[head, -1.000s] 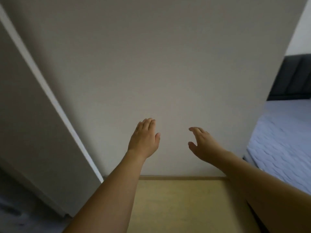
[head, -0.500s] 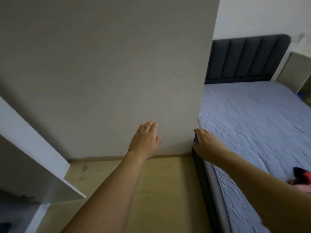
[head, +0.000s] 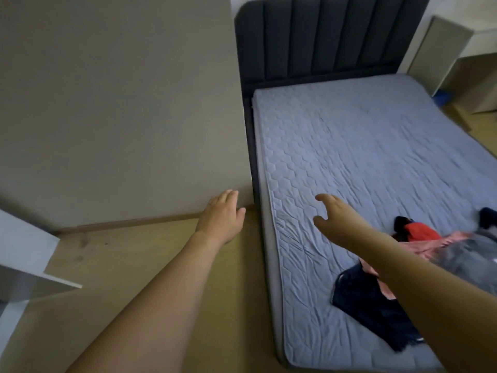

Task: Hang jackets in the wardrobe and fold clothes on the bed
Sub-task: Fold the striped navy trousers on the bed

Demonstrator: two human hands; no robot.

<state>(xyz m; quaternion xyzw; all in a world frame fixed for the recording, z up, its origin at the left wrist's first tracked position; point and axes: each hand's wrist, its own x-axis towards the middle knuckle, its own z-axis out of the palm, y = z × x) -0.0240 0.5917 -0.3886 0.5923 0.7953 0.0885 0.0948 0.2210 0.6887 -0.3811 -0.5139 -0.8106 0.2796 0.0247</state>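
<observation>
— Where were the hands?
— Left hand [head: 224, 216] hung flat-fingered at frame centre, over the floor; right hand [head: 337, 218] stretched over the bed [head: 363, 146], fingers spread, holding nothing.
— And the clothes?
— Clothes [head: 419, 254] lay heaped at lower right.
</observation>
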